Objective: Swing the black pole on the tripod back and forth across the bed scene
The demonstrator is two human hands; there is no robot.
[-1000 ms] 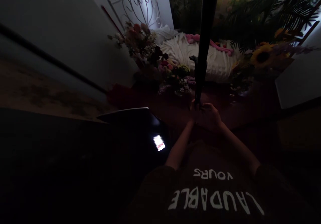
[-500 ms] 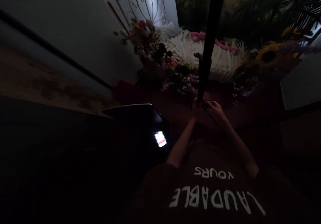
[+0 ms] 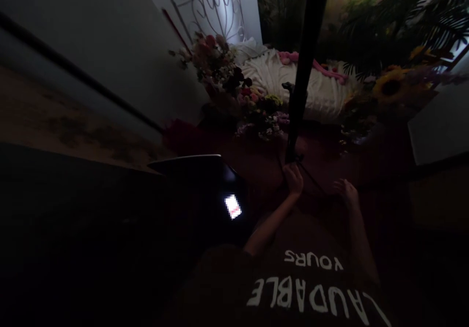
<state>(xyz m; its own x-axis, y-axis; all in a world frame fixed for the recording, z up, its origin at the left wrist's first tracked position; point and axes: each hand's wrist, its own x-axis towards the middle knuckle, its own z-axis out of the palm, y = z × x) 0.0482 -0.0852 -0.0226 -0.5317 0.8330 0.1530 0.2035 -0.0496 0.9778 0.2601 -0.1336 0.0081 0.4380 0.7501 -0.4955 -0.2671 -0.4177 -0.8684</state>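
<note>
Blk. stand (image 3: 306, 58) ahead, centre, before wht. cloth (image 3: 324, 97). L. hand (image 3: 294, 178) at stand's low end; grip: can't tell. R. hand (image 3: 349, 192) off stand, fingers loosely parted, nr. thin leg (image 3: 311, 175). Adv.: steady stand w/ L., avoid pinch pts.
</note>
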